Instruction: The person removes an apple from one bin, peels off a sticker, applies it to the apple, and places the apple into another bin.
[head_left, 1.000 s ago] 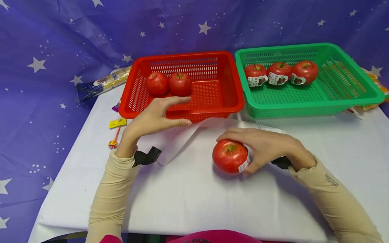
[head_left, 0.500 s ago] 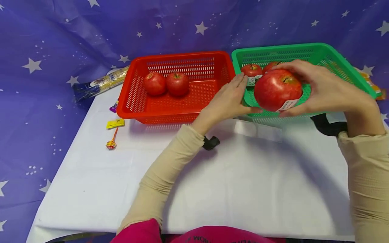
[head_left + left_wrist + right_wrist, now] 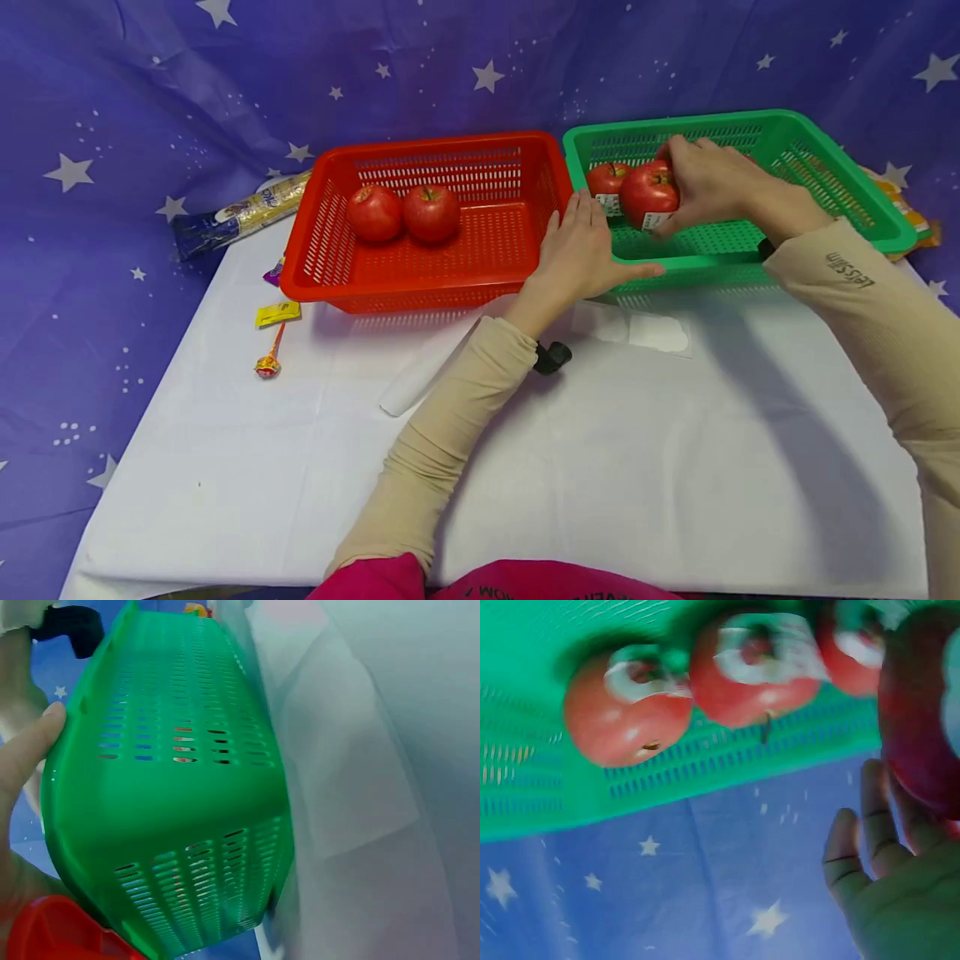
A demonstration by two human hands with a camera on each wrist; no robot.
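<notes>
Inside the green basket (image 3: 705,263), my right hand (image 3: 678,196) grips a red apple (image 3: 645,193) with a white label, beside another labelled apple (image 3: 603,179). The right wrist view shows the held apple (image 3: 922,712) at the edge and three labelled apples (image 3: 754,671) lined along the basket's far wall. My left hand (image 3: 600,242) lies with straight fingers on the green basket's near left corner, its thumb along the front rim. The left wrist view shows that basket (image 3: 172,787) from outside. The red basket (image 3: 420,293) holds two unlabelled apples (image 3: 373,213) (image 3: 431,212).
Both baskets stand side by side at the back of a white-covered table (image 3: 525,467). A flat backing sheet (image 3: 648,331) and a curled paper (image 3: 420,375) lie in front of them. A yellow wrapper (image 3: 277,313), a lollipop (image 3: 267,364) and a long packet (image 3: 236,215) lie left.
My right hand lifted the labelled apple off the table and carried it into the green basket. My left hand moved from the red basket's front to the green basket's corner.
</notes>
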